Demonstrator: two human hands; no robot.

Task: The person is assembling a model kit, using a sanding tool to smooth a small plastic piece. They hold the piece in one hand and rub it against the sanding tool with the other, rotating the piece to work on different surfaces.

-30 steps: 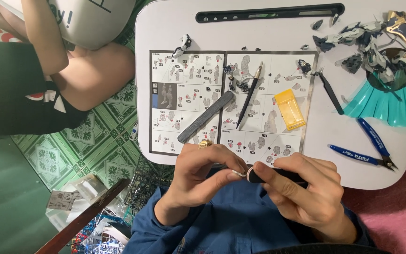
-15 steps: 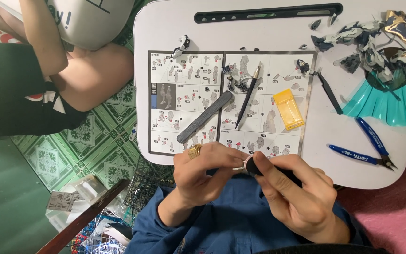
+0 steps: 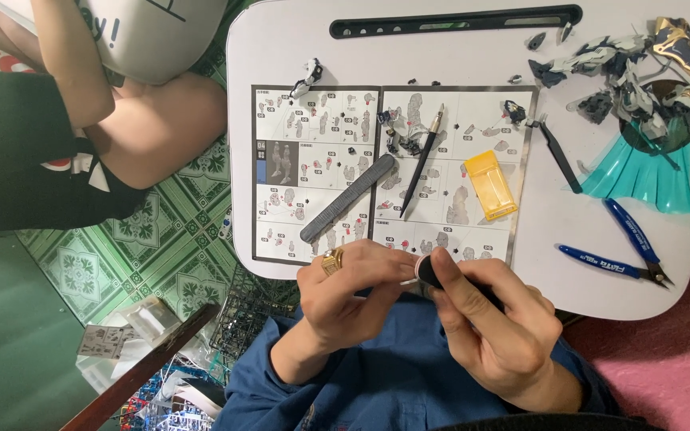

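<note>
Both hands meet at the near edge of the white lap table (image 3: 297,48). Left hand (image 3: 345,291), w/ gold ring, fingers curled shut, pinches a small pale part (image 3: 407,281). Right hand (image 3: 493,319) closed around a black tool (image 3: 429,271), tip on the part. Just beyond: open instruction sheet (image 3: 321,128) w/ grey file (image 3: 346,198), black pen knife (image 3: 422,160), yellow box (image 3: 490,184). Right of sheet: blue nippers (image 3: 624,247). Far right corner: model figure on teal stand (image 3: 640,172).
</note>
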